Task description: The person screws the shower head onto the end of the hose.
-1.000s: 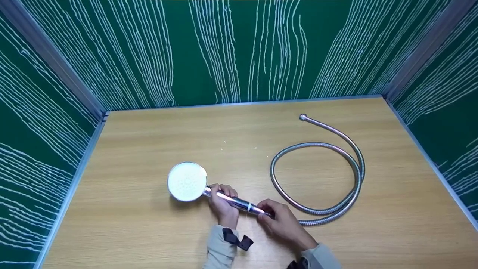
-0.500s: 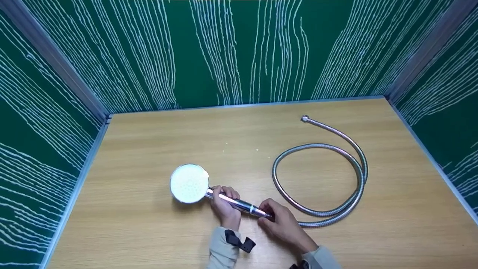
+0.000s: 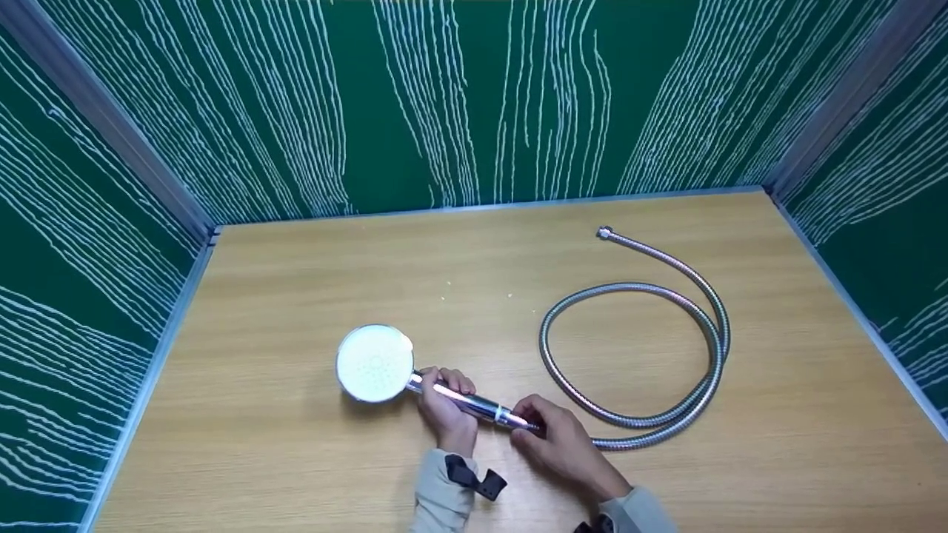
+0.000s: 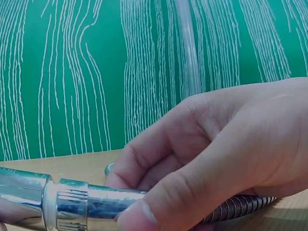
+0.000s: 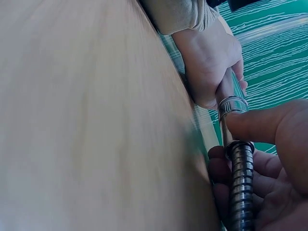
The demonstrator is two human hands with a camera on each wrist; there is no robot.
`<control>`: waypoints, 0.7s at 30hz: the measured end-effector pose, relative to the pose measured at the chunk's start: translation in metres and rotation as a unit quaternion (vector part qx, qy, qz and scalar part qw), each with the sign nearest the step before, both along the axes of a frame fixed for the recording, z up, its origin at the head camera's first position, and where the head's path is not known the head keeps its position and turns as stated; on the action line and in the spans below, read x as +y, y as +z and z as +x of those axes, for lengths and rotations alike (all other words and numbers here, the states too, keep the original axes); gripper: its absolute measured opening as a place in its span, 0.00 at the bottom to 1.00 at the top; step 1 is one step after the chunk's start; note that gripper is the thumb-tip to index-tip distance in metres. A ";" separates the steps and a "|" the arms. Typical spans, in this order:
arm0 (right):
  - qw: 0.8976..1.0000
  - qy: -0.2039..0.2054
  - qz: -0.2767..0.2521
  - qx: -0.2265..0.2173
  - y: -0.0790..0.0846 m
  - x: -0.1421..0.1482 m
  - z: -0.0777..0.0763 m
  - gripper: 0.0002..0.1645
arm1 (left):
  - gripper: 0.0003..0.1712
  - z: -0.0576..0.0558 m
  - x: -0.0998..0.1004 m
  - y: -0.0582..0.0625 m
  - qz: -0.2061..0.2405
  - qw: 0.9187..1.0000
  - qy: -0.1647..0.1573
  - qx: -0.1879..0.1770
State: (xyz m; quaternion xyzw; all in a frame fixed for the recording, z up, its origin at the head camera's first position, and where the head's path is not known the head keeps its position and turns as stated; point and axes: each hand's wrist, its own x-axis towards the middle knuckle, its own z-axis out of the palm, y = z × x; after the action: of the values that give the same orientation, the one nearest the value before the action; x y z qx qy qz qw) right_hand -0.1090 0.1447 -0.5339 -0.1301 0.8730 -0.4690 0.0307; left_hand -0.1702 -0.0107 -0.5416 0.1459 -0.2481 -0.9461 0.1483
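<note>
A chrome shower head [image 3: 375, 363] with a round white face turned up lies slanted over the table. My left hand [image 3: 449, 417] grips its handle [image 3: 474, 404] just below the head. At the handle's lower end, my right hand [image 3: 555, 440] pinches the smooth metal end piece [image 4: 108, 199] of the hose between thumb and fingers. In the left wrist view this piece meets the handle at a ridged collar with a pale ring. The ribbed metal hose [image 5: 241, 187] runs out under the right palm, as the right wrist view shows.
The rest of the hose [image 3: 622, 287] lies in a loop on the wooden table [image 3: 296, 281], to the right. Its free end, a nut [image 3: 604, 232], points to the back. Green walls [image 3: 385, 111] with white streaks stand on the left, back and right.
Both hands keep their hold on the handle and the hose end. Only a slight shift of the whole head view shows.
</note>
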 end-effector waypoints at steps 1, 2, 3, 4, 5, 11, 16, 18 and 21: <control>1.000 0.000 0.000 0.001 0.000 0.000 0.000 0.11 | 0.13 0.000 0.000 0.000 0.001 1.000 -0.001 0.001; 1.000 0.001 0.000 0.001 0.000 0.000 0.000 0.11 | 0.13 0.000 0.000 0.000 0.001 1.000 -0.001 0.002; 1.000 0.001 -0.001 0.002 0.001 0.000 0.000 0.11 | 0.13 0.000 0.000 0.000 0.001 1.000 -0.001 0.003; 1.000 0.002 -0.001 0.003 0.001 0.000 0.000 0.11 | 0.13 0.000 0.000 0.000 0.002 1.000 -0.001 0.004; 1.000 0.002 -0.002 0.003 0.001 0.000 0.000 0.11 | 0.13 0.000 0.000 0.000 0.002 1.000 0.000 0.005; 1.000 0.002 -0.003 0.004 0.003 -0.001 -0.001 0.11 | 0.14 0.000 0.000 0.001 0.002 1.000 0.000 0.006; 1.000 -0.001 -0.006 0.000 0.002 -0.001 0.000 0.11 | 0.13 0.000 0.000 0.001 0.000 1.000 0.002 0.007; 1.000 -0.002 -0.005 -0.005 0.003 -0.001 0.000 0.11 | 0.13 0.001 0.000 0.001 0.000 1.000 0.004 0.007; 1.000 -0.003 -0.002 -0.012 0.003 -0.001 0.000 0.11 | 0.13 0.001 0.000 0.002 0.000 1.000 0.006 0.007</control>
State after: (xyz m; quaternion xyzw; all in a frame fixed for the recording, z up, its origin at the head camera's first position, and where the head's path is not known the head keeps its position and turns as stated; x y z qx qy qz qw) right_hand -0.1093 0.1438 -0.5307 -0.1221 0.8721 -0.4723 0.0392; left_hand -0.1694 -0.0108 -0.5399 0.1404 -0.2467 -0.9462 0.1554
